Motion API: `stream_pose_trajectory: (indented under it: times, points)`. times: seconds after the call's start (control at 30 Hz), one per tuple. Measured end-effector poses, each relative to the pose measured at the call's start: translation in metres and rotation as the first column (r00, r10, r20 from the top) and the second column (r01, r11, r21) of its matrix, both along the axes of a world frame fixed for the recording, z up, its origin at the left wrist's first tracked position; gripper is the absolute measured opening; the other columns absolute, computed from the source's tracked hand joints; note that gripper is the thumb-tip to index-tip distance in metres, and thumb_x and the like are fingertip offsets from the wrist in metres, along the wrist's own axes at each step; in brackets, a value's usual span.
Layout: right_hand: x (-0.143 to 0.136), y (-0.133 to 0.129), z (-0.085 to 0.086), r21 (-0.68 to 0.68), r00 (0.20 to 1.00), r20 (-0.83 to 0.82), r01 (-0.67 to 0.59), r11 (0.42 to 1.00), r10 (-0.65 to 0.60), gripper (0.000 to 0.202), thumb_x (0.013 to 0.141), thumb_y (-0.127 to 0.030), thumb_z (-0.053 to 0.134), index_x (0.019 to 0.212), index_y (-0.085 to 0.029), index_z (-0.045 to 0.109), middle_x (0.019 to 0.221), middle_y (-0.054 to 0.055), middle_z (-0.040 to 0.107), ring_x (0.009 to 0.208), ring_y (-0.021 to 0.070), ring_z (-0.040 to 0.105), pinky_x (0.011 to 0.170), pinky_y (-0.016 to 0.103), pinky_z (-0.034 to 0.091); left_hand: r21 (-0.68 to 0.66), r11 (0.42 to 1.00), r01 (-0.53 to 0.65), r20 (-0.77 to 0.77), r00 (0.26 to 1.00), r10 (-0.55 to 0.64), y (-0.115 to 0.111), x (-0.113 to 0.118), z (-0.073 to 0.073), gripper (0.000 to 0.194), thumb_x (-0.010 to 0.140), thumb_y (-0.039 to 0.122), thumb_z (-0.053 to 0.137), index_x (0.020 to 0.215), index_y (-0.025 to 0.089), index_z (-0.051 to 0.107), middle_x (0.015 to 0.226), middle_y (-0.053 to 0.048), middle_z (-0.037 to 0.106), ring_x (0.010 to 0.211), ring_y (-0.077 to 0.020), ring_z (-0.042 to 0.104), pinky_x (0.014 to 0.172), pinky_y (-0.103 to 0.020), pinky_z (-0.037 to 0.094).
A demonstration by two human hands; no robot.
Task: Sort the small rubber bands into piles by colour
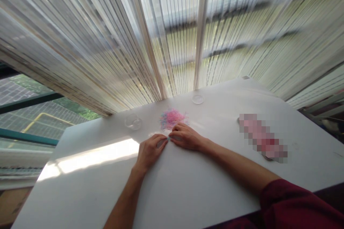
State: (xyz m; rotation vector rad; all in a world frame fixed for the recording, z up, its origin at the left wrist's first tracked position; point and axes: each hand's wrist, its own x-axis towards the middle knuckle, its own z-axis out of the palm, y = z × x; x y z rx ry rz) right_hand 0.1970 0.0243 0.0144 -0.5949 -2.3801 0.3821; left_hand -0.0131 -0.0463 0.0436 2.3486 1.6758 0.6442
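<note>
My left hand [151,150] and my right hand [186,136] meet over the white table [172,186], thumbs and fingertips pinched together. Between their fingertips shows a small light-blue piece [168,138], held from both sides; it is too small to tell its kind. Just beyond my right hand lies a loose pile of thin pink, lilac and blue strands or little bands [174,117]. A clear round container [133,122] stands to the left of the pile. Farther back on the right is a clear round lid or dish [198,99].
On the right of the table lies a long pinkish object [263,137], blurred out by pixels. A sheer striped curtain [180,43] hangs along the table's far edge. At the left is a window with a green frame [29,102]. Sunlight falls in a bright strip across the left half.
</note>
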Motion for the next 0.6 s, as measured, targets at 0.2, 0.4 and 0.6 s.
stream_pose_trajectory:
  times: [0.2, 0.4, 0.6]
  points:
    - [0.0007, 0.0004, -0.0007, 0.002, 1.0, 0.007, 0.023, 1.0, -0.023, 0.013, 0.091, -0.024, 0.061, 0.097, -0.018, 0.07, 0.089, 0.007, 0.064, 0.086, 0.0198, 0.055, 0.082, 0.033, 0.049, 0.011, 1.0, -0.003, -0.002, 1.0, 0.003, -0.0001, -0.0009, -0.0028, 0.018, 0.094, 0.034, 0.058, 0.102, 0.025, 0.072, 0.108, -0.002, 0.073, 0.09, -0.0167, 0.07, 0.077, -0.025, 0.055]
    - [0.0014, 0.0006, -0.0005, -0.017, 1.0, 0.006, 0.001, 1.0, -0.001, 0.015, 0.091, -0.028, 0.062, 0.098, -0.019, 0.07, 0.091, 0.007, 0.063, 0.088, 0.0198, 0.055, 0.083, 0.033, 0.049, 0.006, 1.0, 0.012, 0.014, 1.0, -0.012, 0.0, 0.0008, -0.0016, 0.019, 0.094, 0.034, 0.058, 0.103, 0.025, 0.072, 0.11, -0.003, 0.073, 0.089, -0.0163, 0.07, 0.077, -0.025, 0.055]
    - [0.001, 0.0016, -0.0026, -0.014, 1.0, -0.015, -0.001, 1.0, 0.001, 0.014, 0.091, -0.029, 0.062, 0.095, -0.019, 0.071, 0.09, 0.007, 0.063, 0.087, 0.0193, 0.055, 0.081, 0.032, 0.049, 0.023, 0.999, 0.023, 0.024, 0.999, -0.023, 0.001, -0.0009, -0.0058, 0.018, 0.094, 0.034, 0.058, 0.1, 0.025, 0.073, 0.107, -0.001, 0.074, 0.092, -0.0165, 0.07, 0.079, -0.026, 0.055]
